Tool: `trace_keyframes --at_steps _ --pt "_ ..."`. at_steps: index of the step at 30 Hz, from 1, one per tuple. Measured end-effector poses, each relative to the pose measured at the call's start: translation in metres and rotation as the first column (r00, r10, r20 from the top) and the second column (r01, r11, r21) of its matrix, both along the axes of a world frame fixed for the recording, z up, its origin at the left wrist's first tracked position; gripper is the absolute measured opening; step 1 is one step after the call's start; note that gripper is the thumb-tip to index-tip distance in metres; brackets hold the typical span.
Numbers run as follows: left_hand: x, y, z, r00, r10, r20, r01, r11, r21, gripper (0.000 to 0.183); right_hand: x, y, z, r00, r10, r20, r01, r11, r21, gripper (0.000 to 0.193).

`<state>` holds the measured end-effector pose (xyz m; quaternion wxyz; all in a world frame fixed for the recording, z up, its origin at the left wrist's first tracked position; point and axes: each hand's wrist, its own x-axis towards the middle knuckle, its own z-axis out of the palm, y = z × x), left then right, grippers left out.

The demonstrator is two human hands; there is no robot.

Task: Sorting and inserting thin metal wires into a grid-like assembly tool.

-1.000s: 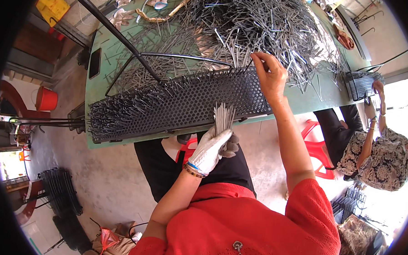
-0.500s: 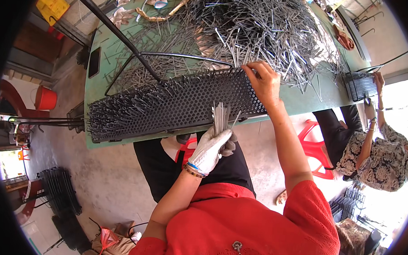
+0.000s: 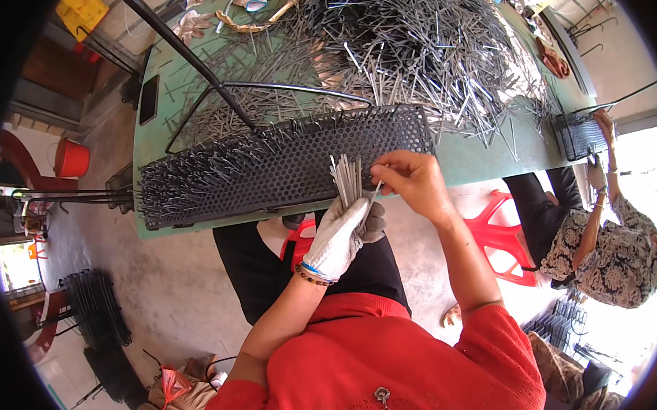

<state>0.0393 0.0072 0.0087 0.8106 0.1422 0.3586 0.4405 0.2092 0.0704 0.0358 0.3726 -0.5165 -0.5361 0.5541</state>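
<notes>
Many thin grey metal strips (image 3: 346, 178) stand bundled in the gloved left hand (image 3: 340, 236), its fingers wrapped around their lower ends, tips pointing just short of 12 o'clock. At 2 o'clock from the glove, the bare right hand (image 3: 415, 181) appears to pinch one strip (image 3: 374, 193) near its upper end. Each should be light, stiff and rather slippery against its neighbours, best taken by the exposed tip. The perforated black panel (image 3: 390, 138) lies toward 11 o'clock.
</notes>
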Motion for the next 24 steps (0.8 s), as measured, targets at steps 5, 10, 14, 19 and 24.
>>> trace_keyframes --at_steps 5,10,14,19,24 --pt "-0.008 -0.004 -0.014 0.997 -0.078 0.003 0.078 0.996 -0.032 0.022 0.024 0.029 0.023 0.953 -0.290 0.084 0.253 0.918 0.304 0.013" --pt "-0.004 -0.003 -0.001 0.994 -0.069 -0.090 0.057 0.990 -0.129 0.024 0.036 0.070 0.019 0.811 -0.518 0.273 0.134 0.618 0.775 0.013" --pt "-0.008 -0.001 -0.001 0.979 -0.123 -0.165 0.110 0.990 -0.085 0.024 0.035 0.085 0.006 0.784 -0.546 0.296 0.058 0.539 0.840 0.013" --pt "-0.008 -0.003 -0.003 0.969 -0.141 -0.201 0.125 0.988 -0.089 0.023 0.030 0.088 0.010 0.786 -0.539 0.302 0.065 0.558 0.827 0.013" --pt "-0.006 -0.002 -0.003 0.968 -0.133 -0.212 0.109 0.987 -0.118 0.017 0.030 0.091 0.010 0.783 -0.547 0.295 0.074 0.554 0.829 0.010"
